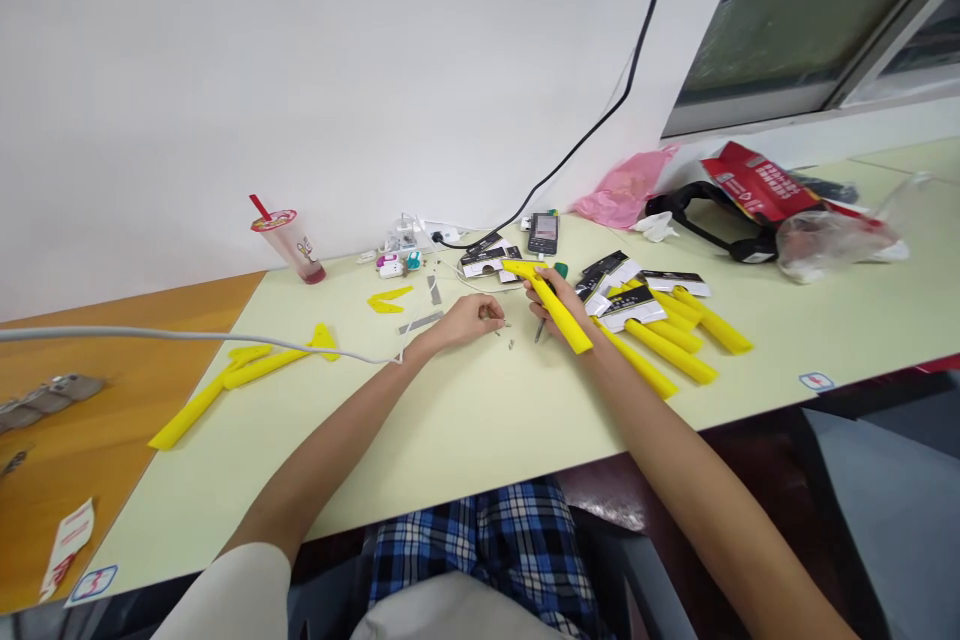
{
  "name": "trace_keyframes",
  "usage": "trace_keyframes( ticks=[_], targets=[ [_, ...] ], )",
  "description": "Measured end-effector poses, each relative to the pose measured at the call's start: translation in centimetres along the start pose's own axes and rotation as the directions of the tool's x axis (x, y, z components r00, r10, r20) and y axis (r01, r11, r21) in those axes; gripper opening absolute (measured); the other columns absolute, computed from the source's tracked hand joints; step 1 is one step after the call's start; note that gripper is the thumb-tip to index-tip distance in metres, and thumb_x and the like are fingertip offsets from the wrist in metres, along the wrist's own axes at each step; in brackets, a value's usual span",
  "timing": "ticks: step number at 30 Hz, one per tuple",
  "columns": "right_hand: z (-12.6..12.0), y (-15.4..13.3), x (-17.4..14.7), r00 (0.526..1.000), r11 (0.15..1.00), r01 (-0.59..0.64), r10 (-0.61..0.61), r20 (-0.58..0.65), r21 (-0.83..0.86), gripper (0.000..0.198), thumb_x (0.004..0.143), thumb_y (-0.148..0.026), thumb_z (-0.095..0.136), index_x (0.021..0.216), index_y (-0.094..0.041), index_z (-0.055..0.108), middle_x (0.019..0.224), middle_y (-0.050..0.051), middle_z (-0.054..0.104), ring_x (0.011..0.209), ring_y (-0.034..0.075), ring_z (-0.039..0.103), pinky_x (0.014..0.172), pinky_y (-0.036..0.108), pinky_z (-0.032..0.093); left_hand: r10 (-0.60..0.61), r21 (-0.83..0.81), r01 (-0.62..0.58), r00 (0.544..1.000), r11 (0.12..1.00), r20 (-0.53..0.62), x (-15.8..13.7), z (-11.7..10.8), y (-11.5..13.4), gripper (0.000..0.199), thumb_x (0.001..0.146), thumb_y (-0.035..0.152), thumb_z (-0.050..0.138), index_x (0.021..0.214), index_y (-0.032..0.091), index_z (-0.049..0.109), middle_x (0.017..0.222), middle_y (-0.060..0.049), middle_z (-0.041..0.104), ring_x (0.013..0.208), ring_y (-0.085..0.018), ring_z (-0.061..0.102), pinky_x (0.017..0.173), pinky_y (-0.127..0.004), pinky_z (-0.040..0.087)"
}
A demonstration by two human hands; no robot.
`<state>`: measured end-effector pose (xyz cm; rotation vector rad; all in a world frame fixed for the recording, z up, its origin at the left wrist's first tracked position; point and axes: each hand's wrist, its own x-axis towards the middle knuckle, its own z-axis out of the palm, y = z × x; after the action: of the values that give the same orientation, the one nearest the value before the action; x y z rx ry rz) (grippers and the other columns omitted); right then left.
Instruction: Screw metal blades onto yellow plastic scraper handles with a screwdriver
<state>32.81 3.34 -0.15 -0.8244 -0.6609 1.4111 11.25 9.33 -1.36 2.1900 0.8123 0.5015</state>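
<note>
My right hand (553, 305) is closed around a yellow plastic scraper handle (566, 317), its wider head pointing away to the left. A screwdriver (561, 270) with a green grip is also in that hand, its metal shaft sticking out below toward the table. My left hand (471, 318) rests at the tabletop with fingers pinched together beside small metal screws (511, 344). What lies between those fingertips is too small to make out. Flat grey metal blades (421, 322) lie just left of this hand, with loose yellow plastic head pieces (388, 301) beyond them.
Several yellow handles (671, 350) and black-and-white packaging cards (634, 308) are piled on the right. More yellow handles (262, 367) lie left, under a white cable (187, 333). A drink cup (291, 248), phone (544, 233), black headphones (697, 220) and pink bag (626, 190) stand along the back.
</note>
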Motion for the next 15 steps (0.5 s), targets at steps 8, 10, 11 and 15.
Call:
trace_keyframes(
  ticks=[8,10,11,15],
  targets=[
    [0.1,0.1,-0.1,0.999,0.999,0.009,-0.006,0.054,-0.052,0.037,0.091,-0.05,0.08,0.089,-0.021,0.056,0.07,-0.003,0.061,0.049,0.007,0.029,0.034,0.016,0.023,0.011,-0.009,-0.011,1.0,1.0,0.017,0.8,-0.1,-0.9,0.03,0.088,0.044,0.078,0.097,0.016,0.081,0.095,-0.009,0.081,0.083,-0.02,0.065,0.08,-0.034,0.05],
    [0.2,0.0,-0.1,0.998,0.998,0.01,-0.006,0.055,-0.068,0.038,0.091,-0.051,0.08,0.089,-0.022,0.055,0.069,-0.003,0.061,0.049,0.007,0.029,0.035,0.017,0.022,0.016,-0.014,-0.016,1.0,1.0,0.026,0.9,-0.2,-0.9,0.03,0.088,0.044,0.078,0.096,0.016,0.081,0.094,-0.009,0.08,0.083,-0.02,0.065,0.08,-0.033,0.05],
    [0.3,-0.1,-0.1,0.998,0.997,0.01,-0.006,0.055,-0.076,0.038,0.09,-0.052,0.08,0.089,-0.022,0.055,0.069,-0.003,0.061,0.049,0.007,0.028,0.035,0.017,0.022,0.019,-0.017,-0.018,0.999,1.0,0.033,0.9,-0.2,-0.9,0.03,0.087,0.044,0.079,0.096,0.015,0.08,0.094,-0.009,0.08,0.082,-0.02,0.065,0.08,-0.033,0.05],
    [0.2,0.0,-0.1,0.998,0.994,0.011,-0.005,0.057,-0.107,0.039,0.089,-0.053,0.08,0.091,-0.023,0.056,0.068,-0.003,0.061,0.049,0.008,0.028,0.036,0.018,0.021,0.036,-0.023,-0.034,0.996,0.999,0.082,1.3,-0.7,-0.5,0.027,0.086,0.041,0.079,0.097,0.015,0.08,0.092,-0.009,0.08,0.079,-0.02,0.065,0.078,-0.033,0.051]
  ],
)
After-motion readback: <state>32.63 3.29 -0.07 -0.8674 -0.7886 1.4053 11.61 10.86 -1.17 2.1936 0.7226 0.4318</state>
